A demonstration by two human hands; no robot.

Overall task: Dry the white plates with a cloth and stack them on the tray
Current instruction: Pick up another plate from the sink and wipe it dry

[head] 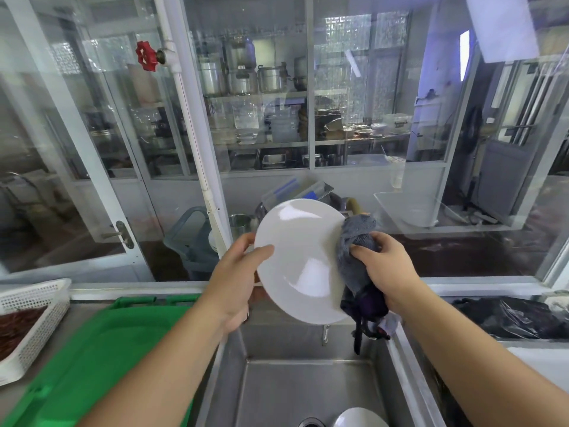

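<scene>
I hold a white plate (300,257) tilted upright above the steel sink (308,386). My left hand (237,278) grips its left rim, thumb across the front face. A grey and purple cloth (357,263) is bunched in my right hand (388,266) and pressed against the plate's right edge, with its loose end hanging down toward the sink. Another white plate (360,418) lies in the sink bottom beside the drain. The green tray (101,349) sits on the counter to the left of the sink, with no plates visible on it.
A white perforated basket (34,318) with reddish-brown contents stands at the far left. Black plastic bags (511,317) lie on the counter at the right. A glass partition (277,118) rises directly behind the sink, with a white pipe and red valve (147,56).
</scene>
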